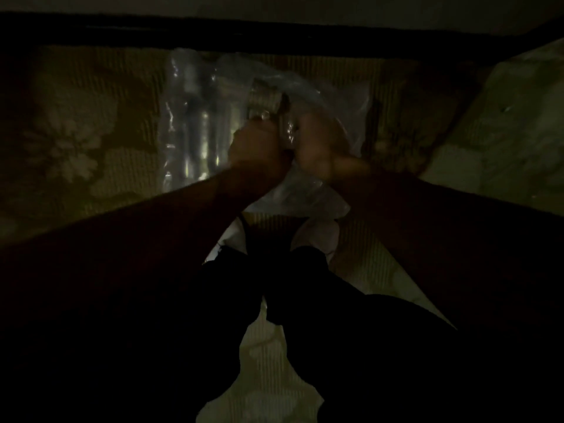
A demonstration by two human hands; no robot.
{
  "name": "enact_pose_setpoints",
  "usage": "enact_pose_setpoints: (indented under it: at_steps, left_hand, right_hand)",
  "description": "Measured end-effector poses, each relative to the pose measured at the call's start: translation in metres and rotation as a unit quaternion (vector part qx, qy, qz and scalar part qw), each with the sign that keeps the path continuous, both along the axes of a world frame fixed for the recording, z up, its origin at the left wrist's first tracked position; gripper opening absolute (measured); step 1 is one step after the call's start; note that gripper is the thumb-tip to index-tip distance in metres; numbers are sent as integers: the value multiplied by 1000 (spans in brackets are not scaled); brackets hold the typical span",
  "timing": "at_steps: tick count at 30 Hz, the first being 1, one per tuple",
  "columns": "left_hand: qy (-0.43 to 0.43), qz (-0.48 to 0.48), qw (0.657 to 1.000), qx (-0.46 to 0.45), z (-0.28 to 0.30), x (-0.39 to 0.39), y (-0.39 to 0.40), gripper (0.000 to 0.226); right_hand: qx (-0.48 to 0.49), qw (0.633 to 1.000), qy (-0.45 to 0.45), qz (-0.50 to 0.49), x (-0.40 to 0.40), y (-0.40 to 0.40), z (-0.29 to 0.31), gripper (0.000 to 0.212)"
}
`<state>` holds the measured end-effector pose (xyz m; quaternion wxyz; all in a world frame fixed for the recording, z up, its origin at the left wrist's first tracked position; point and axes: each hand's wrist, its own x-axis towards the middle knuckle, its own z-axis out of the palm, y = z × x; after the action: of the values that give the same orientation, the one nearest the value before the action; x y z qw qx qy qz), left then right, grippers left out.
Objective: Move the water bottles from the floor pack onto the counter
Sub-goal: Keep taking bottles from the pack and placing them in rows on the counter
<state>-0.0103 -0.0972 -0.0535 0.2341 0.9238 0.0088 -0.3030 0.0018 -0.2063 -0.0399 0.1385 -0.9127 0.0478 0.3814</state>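
clear plastic wrap point(308, 87), crinkled and glinting in very dim light, covers the pack of water bottles point(195, 123) lying on a patterned floor covering point(76, 123) just below a dark horizontal edge point(274, 35). both hands meet over the pack's right part: the left hand point(259, 148) is curled around what looks like the top of a bottle point(265, 99), and the right hand point(317, 145) is bunched against the wrap beside it, though the blur and darkness hide what its fingers hold. dark trouser legs point(274, 300) fill the lower view.
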Motion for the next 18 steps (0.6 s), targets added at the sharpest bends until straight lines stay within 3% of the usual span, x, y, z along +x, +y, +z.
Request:
enact_pose_setpoints:
  at_steps: [1, 4, 9, 12, 18]
  left_hand:
    - [-2, 26, 1000, -4, 7, -6, 4, 35]
    - [-25, 105, 993, -37, 26, -9, 13, 38]
    - [-28, 196, 977, -78, 81, -9, 15, 28]
    - [32, 272, 955, -115, 134, -3, 22, 12]
    - [115, 326, 919, -188, 269, 18, 45, 14]
  right_hand:
    - [-13, 1000, -13, 19, -3, 4, 3, 34]
    - [-15, 996, -78, -50, -9, 15, 16, 35]
    - [88, 970, -108, -201, -3, 17, 50, 31]
    - [118, 957, -125, -235, -1, 14, 106, 29]
    - [125, 942, -155, -270, -3, 19, 242, 23]
